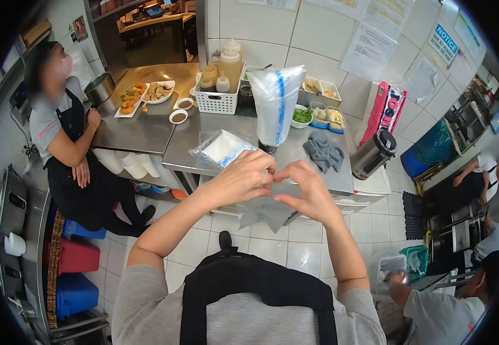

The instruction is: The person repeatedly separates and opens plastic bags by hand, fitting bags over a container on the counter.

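In front of my chest, over the counter's near edge, hangs a thin clear plastic bag. My left hand pinches its upper part. My right hand is curved around the bag's other side, thumb and forefinger toward my left fingertips; its exact grip is partly hidden. Just beyond my left hand lies a flat pack of clear plastic bags. A tall stack of clear plastic sleeves with blue print stands behind my hands. On the right, a crumpled grey cloth rests on the steel counter.
A white basket holds sauce bottles. Plated food and small sauce bowls stand at left. Greens and ingredient tubs sit behind the cloth, beside a steel thermos. A co-worker leans at left; others work at right.
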{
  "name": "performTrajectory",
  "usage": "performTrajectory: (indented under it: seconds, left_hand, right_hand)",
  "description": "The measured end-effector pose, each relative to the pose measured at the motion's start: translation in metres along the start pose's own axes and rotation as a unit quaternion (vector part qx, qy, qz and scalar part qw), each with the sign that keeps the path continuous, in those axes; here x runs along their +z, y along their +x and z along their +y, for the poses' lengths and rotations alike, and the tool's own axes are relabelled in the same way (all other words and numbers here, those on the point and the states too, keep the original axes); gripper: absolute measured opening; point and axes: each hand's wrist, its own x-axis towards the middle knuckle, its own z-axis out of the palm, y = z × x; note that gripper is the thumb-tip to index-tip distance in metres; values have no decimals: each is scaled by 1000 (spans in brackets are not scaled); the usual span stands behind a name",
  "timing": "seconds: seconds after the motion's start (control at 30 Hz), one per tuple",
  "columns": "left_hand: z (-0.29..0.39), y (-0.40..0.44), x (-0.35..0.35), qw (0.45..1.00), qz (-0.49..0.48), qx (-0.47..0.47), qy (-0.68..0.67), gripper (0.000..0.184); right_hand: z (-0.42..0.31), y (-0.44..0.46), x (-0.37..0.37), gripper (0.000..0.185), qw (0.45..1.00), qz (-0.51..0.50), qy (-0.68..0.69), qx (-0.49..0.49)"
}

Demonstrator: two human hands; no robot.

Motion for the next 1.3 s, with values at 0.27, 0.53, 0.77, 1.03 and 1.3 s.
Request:
performTrajectory:
  seconds: [0.27,0.53,0.77,1.03,1.3]
  left_hand:
    - [-75,2,-11,995,-99,5,-27,19]
    - [-127,24,-15,916,192,-157,-316,53]
    - [-168,100,82,841,404,-119,-340,91]
    - [-200,103,46,819,293,-237,-432,63]
    - [-192,112,29,856,304,-193,-370,59]
  right_hand:
    - [62,33,-13,9,981,-102,160,28]
    - [136,50,-14,20,951,40,242,187]
    - [227,73,40,54,970,-29,64,234]
    - [196,74,62,47,964,-20,-24,264]
    - [180,128,20,34,981,95,92,141]
